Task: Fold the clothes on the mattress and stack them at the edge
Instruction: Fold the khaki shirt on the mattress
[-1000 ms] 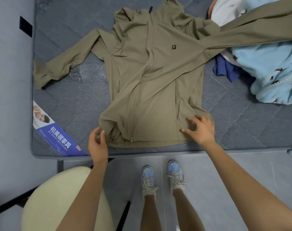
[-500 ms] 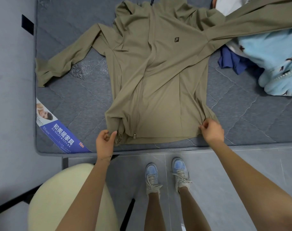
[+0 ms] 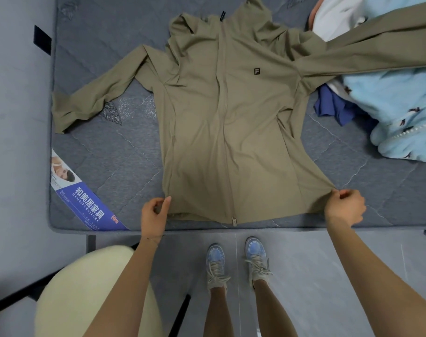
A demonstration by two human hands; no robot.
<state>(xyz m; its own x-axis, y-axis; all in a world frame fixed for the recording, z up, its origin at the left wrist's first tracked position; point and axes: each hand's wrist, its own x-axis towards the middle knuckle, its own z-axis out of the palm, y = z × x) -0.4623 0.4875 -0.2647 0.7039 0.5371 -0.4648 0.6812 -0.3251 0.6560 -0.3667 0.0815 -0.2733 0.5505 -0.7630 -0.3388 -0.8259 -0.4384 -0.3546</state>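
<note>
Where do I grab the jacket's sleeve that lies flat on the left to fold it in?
Pinch the cuff from the left side of the mattress; the sleeve lies flat and stretched out from the jacket, so its free end probably swings across easiest.

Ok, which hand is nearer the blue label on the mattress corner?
Left. The left hand pinches the jacket hem just right of the label; the right hand pinches the hem's far corner, across the jacket.
</note>
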